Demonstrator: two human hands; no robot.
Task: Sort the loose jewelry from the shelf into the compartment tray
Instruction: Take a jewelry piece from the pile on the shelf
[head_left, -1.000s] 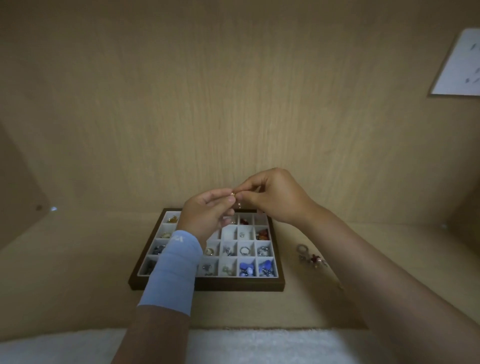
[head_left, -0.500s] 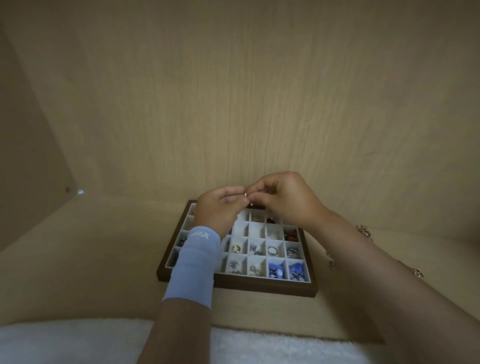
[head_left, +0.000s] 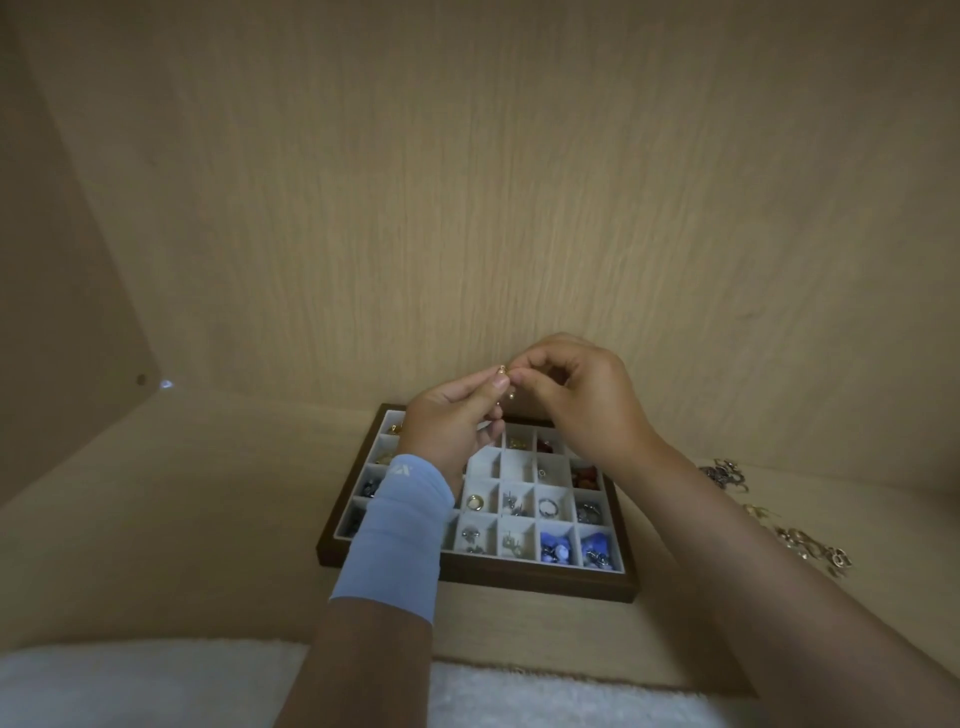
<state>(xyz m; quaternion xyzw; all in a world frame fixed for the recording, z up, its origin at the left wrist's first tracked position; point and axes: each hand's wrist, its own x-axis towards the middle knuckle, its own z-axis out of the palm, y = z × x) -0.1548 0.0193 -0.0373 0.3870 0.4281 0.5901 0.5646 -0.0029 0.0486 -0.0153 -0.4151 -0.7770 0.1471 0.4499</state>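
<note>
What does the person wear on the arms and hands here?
The left hand is bare; a light blue stretch band with a small white logo covers its wrist and lower forearm. The right hand and its forearm are bare: no sleeve or watch shows.

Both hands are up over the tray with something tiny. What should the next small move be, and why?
Probably lower the small gold piece into a tray compartment: left hand and right hand both pinch it above the far rows.
</note>
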